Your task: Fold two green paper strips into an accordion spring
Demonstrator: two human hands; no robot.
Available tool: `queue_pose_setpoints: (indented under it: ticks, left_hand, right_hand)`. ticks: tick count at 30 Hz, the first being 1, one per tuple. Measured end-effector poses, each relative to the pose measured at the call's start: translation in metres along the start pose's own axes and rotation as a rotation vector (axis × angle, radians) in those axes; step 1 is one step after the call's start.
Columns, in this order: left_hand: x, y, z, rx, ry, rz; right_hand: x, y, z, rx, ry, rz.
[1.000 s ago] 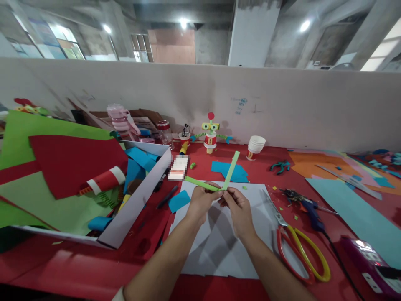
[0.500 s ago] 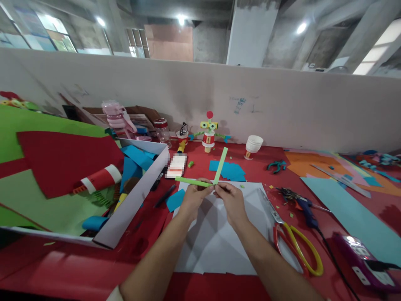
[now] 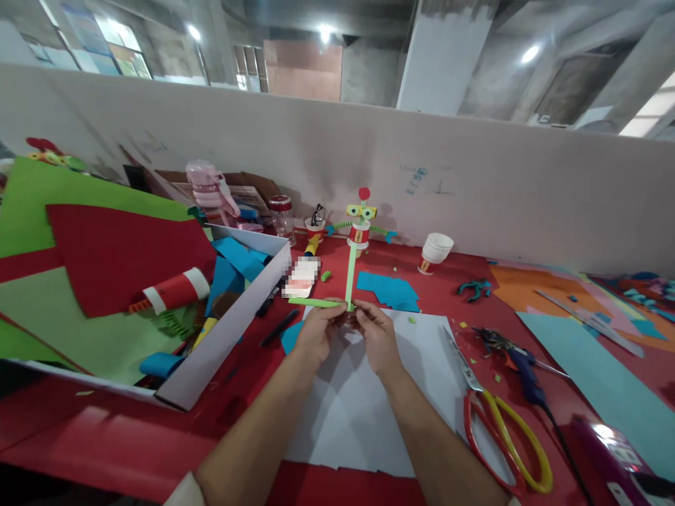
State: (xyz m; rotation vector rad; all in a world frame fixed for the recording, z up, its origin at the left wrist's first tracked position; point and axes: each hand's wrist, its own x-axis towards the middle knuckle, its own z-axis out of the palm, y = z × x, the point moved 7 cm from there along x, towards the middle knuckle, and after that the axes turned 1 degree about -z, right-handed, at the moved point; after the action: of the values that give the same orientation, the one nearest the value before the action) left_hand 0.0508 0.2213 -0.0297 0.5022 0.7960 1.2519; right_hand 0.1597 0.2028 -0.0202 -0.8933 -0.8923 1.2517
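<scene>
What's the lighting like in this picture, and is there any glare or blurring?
Head view: ceiling lamps glare at the top; head view: a bright reflection whitens the purple device; head view: soft shadows cross the white paper; head view: pixelation hides a pale item beyond the green strips.

A pink bottle (image 3: 204,184) stands near a red-lidded jar (image 3: 282,221) at the back of the desk (image 3: 446,299). Glasses (image 3: 318,214) sit in a cup (image 3: 315,232). Stacked paper cups (image 3: 436,249) stand near teal pliers (image 3: 473,288); scissors (image 3: 475,384) lie near a glue gun (image 3: 519,361).
</scene>
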Motion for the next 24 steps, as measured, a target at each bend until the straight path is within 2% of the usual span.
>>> queue_pose_setpoints:
  ticks: [4, 8, 16, 24]
  left_hand:
    - [-0.0010, -0.0043, 0.0012, -0.006, 0.002, -0.046]
    - [-0.0016, -0.0048, 0.0063, 0.041, -0.037, -0.015]
    - [-0.0041, 0.0015, 0.0073, 0.123, -0.042, 0.158]
    - [-0.0033, -0.0017, 0.0077, 0.115, -0.057, 0.143]
  right_hand:
    - [-0.0029, -0.0063, -0.0004, -0.142, -0.010, -0.095]
    - [-0.0035, -0.0088, -0.0031, -0.221, 0.036, -0.142]
    - [-0.0051, -0.0059, -0.0046, -0.150, 0.048, -0.108]
    - [-0.0072, -0.0051, -0.0061, -0.157, 0.062, -0.143]
